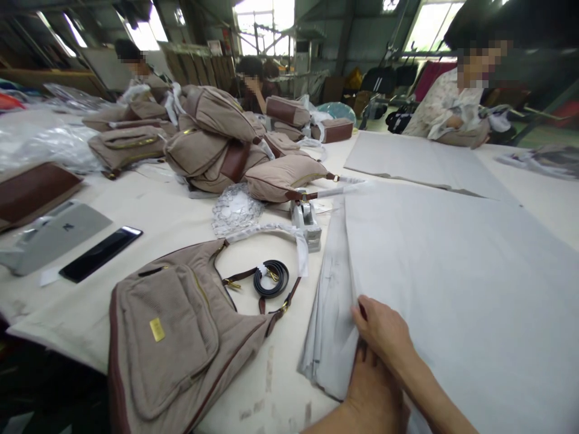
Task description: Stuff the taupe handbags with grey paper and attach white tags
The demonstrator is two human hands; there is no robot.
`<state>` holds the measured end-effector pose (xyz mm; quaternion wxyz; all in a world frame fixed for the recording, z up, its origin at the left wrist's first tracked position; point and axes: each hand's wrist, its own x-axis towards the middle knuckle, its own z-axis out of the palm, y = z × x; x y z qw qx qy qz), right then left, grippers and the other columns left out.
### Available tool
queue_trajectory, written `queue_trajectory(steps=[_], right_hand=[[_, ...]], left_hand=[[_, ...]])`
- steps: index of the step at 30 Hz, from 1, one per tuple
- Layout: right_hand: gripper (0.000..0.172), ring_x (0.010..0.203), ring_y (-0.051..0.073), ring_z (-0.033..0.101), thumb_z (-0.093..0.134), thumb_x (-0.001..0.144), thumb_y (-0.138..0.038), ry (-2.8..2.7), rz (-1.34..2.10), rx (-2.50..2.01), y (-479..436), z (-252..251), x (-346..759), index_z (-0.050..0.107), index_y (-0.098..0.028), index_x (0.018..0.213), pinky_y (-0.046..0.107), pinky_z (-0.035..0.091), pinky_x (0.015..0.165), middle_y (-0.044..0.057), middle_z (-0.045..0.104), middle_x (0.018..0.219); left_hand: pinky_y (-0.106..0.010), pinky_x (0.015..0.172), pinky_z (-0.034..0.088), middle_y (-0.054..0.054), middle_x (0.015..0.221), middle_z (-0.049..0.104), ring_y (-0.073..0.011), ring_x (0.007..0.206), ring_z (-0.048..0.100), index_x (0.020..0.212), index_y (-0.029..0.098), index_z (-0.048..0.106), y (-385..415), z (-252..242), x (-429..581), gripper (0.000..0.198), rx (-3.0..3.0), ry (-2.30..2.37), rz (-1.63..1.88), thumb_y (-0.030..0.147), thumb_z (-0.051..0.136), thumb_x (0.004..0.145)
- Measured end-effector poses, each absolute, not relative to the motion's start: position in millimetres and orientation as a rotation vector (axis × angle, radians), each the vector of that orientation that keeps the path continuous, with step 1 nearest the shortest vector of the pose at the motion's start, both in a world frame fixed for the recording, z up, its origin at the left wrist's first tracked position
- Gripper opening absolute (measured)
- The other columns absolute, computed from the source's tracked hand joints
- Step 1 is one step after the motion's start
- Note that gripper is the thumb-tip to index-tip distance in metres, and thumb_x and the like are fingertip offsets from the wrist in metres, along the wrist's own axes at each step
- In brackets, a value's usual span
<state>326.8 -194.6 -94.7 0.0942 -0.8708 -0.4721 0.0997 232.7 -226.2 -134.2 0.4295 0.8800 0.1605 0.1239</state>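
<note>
A stack of large pale grey sheets (474, 271), paper by the look of it, lies on the right of the table, its left edges fanned out in layers. My right hand (384, 331) pinches the left edge of the top sheet between thumb and fingers. Just below and partly covered by it, my left hand (375, 389) rests at the same edge; its fingertips are hidden. To the left lies a taupe shoulder bag (167, 343) with brown trim, a gold plate and a wrapped handle. A coiled dark strap (271, 278) sits inside the handle's loop.
Several taupe bags (212, 132) are heaped at the back, with a tape dispenser (307, 223) and crumpled plastic (237, 211) before them. A phone (102, 253) and a grey stand (67, 232) lie left. Across the table, a person (446, 108) handles a bag; other people sit behind.
</note>
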Motion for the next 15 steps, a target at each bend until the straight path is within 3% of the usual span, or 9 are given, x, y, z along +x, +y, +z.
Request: queue_trajectory(steps=[2,4,6,10,12,15], right_hand=[[0.03,0.057,0.017,0.052,0.037,0.086,-0.038,-1.369,0.381,-2.494,-210,-97,348,0.036,-0.021,0.061,0.027,0.036,0.055,0.0,0.047,0.056],[0.036,0.055,0.015,0.046,0.031,0.087,-0.046,-1.305,0.45,-2.412,-224,-98,365,0.029,-0.022,0.059,0.026,0.035,0.052,-0.002,0.04,0.054],[0.038,0.054,0.013,0.043,0.027,0.087,-0.049,-1.252,0.52,-2.342,-236,-96,368,0.027,-0.022,0.061,0.024,0.035,0.05,-0.003,0.037,0.055],[0.039,0.056,0.011,0.042,0.036,0.089,-0.048,-1.285,0.895,-1.995,-253,-90,312,0.033,-0.02,0.062,0.022,0.037,0.051,-0.004,0.039,0.057],[0.044,0.055,0.011,0.046,0.044,0.087,-0.052,-1.357,0.999,-1.888,-258,-93,268,0.041,-0.018,0.059,0.021,0.037,0.05,-0.004,0.043,0.056],[0.032,0.07,0.013,0.056,0.047,0.091,-0.046,-1.382,0.92,-1.879,-263,-102,228,0.059,-0.018,0.083,0.025,0.048,0.062,0.001,0.061,0.082]], left_hand=[[-0.054,0.088,0.047,-0.021,0.118,0.062,-0.0396,0.11,0.054,0.129,0.015,0.051,-233,-141,224,0.052,2.201,0.261,0.219,0.024,0.058,0.079],[-0.046,0.08,0.052,-0.016,0.091,0.07,-0.0321,0.091,0.064,0.108,0.019,0.065,-229,-142,212,0.03,2.069,0.078,0.218,0.024,0.057,0.08],[-0.037,0.081,0.051,-0.012,0.095,0.07,-0.025,0.089,0.064,0.105,0.024,0.065,-209,-133,199,0.025,1.808,0.126,0.379,0.031,0.054,0.083],[-0.033,0.079,0.051,-0.018,0.129,0.053,-0.0271,0.107,0.058,0.124,0.012,0.048,-138,-100,196,0.067,1.041,0.795,0.294,0.044,0.071,0.07],[-0.035,0.07,0.053,-0.02,0.113,0.063,-0.0281,0.093,0.065,0.117,0.008,0.052,-111,-92,207,0.062,0.952,0.77,0.186,0.051,0.064,0.074],[-0.033,0.064,0.053,-0.014,0.09,0.071,-0.0245,0.071,0.068,0.105,0.009,0.058,-98,-97,224,0.043,0.956,0.779,0.146,0.029,0.07,0.07]])
